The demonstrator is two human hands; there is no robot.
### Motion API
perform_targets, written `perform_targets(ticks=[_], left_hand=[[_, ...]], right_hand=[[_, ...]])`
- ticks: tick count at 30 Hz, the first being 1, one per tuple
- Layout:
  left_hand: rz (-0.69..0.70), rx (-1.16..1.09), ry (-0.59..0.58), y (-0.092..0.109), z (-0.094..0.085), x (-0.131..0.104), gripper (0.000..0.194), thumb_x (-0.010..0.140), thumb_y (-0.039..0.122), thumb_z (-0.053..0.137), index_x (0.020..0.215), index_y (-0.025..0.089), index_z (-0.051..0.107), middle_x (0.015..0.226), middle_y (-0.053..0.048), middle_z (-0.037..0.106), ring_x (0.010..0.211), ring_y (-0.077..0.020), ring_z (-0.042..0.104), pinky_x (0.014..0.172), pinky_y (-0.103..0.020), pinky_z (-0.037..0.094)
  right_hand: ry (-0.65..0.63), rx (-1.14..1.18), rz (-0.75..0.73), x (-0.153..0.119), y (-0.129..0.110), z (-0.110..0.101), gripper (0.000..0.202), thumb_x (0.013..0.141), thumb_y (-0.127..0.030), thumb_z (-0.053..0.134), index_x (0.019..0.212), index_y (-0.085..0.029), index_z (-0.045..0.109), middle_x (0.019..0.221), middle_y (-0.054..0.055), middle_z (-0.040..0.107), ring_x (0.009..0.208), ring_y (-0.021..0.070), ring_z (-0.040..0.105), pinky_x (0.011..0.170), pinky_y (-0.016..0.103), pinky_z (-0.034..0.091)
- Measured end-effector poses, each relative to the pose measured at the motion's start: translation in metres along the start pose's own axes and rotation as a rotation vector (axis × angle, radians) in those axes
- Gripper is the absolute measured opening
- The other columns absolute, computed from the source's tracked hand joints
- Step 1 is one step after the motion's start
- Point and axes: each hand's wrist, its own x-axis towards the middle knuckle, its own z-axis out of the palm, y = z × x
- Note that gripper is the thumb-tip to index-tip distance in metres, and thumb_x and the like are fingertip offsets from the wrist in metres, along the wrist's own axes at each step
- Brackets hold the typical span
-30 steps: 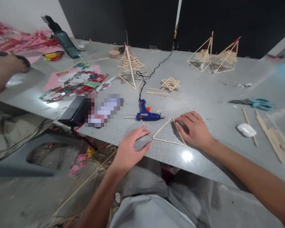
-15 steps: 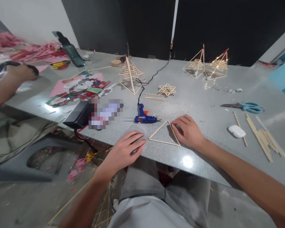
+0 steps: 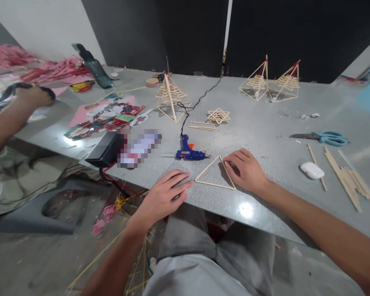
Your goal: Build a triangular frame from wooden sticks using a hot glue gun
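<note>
A triangle of thin wooden sticks (image 3: 215, 184) lies flat near the table's front edge. My left hand (image 3: 166, 195) rests at its left corner, fingers apart, the fingertip at or very near that corner. On the other side, my right hand (image 3: 245, 169) lies against the triangle's right side, with thumb and fingers slightly apart and nothing gripped. Just behind the triangle is a blue glue gun (image 3: 191, 154), its nozzle pointing right. Farther back sit a flat wooden star (image 3: 218, 116) and two loose sticks (image 3: 202, 128).
Stick pyramids (image 3: 172, 98) stand at the back. Scissors (image 3: 331, 138), a white case (image 3: 312, 170) and sticks (image 3: 345, 181) lie right. A phone (image 3: 140, 148), black box (image 3: 106, 149), paper scraps (image 3: 117, 113) and bottle (image 3: 97, 72) are left. Another person's hand (image 3: 33, 96) holds something dark.
My left hand has moved slightly right, closer to the triangle's left corner. My right hand stays by the right side. The whole view has shifted a little.
</note>
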Motion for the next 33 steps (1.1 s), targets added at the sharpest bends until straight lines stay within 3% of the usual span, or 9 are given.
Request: perform_targets(ticks=[15,23,33], left_hand=[[-0.027,-0.001,-0.007,0.0000,0.0009,-0.0013,0.033,0.103,0.008,0.062,0.126,0.023,0.080,0.131,-0.011,0.079,0.126,-0.0270,0.071,0.111,-0.047,0.064],[0.009,-0.014,0.074,0.0003,0.0032,-0.0020,0.033,0.100,0.005,0.066,0.124,0.022,0.081,0.122,-0.009,0.083,0.120,-0.0257,0.075,0.109,-0.046,0.066],[-0.122,-0.129,0.139,0.0004,0.0027,-0.0046,0.034,0.103,0.009,0.064,0.129,0.024,0.078,0.118,-0.009,0.085,0.113,-0.0237,0.079,0.109,-0.045,0.064]], right_hand=[[0.005,-0.016,-0.009,-0.0003,0.0004,0.0014,0.020,0.109,-0.025,0.055,0.110,-0.019,0.074,0.101,0.009,0.079,0.092,0.0263,0.064,0.089,0.045,0.054],[0.007,-0.001,0.012,0.0000,-0.0008,0.0017,0.024,0.110,-0.028,0.053,0.108,-0.020,0.075,0.099,0.009,0.079,0.091,0.0261,0.064,0.088,0.045,0.053],[-0.011,-0.006,0.006,-0.0007,0.0006,0.0013,0.022,0.109,-0.026,0.054,0.109,-0.020,0.075,0.100,0.009,0.078,0.093,0.0263,0.064,0.089,0.045,0.052]])
